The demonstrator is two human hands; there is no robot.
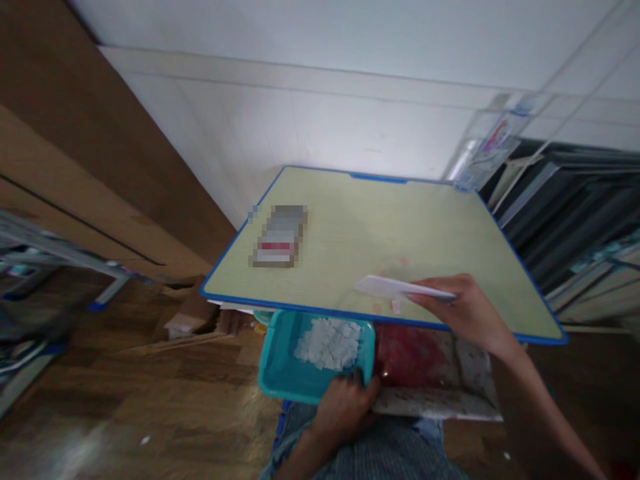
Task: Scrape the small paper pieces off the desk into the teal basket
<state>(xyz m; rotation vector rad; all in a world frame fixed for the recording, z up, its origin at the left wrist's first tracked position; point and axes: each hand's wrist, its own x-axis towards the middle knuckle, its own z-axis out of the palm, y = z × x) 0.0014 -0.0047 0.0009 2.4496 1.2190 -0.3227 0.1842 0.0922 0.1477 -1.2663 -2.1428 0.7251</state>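
My right hand (463,310) is closed on a thin flat white piece, perhaps a card (395,287), held low over the pale yellow folding table (350,220) near its front edge. Beneath the white piece, a few small pinkish pieces (395,307) lie on the tabletop. My left hand (347,403) is curled at the near right corner of a teal plastic tray (285,380), below the table edge. A dark bit shows by its fingers, and what they grip is hidden. Many small white pieces (330,341) are heaped in the tray.
A blurred-out phone-like object (280,237) lies at the table's left. Right of the tray is a red-stained, white-edged surface (415,357). A clear bottle-like container (493,150) stands at the back right corner, beside dark stacked panels (575,193). Cardboard (100,167) leans left.
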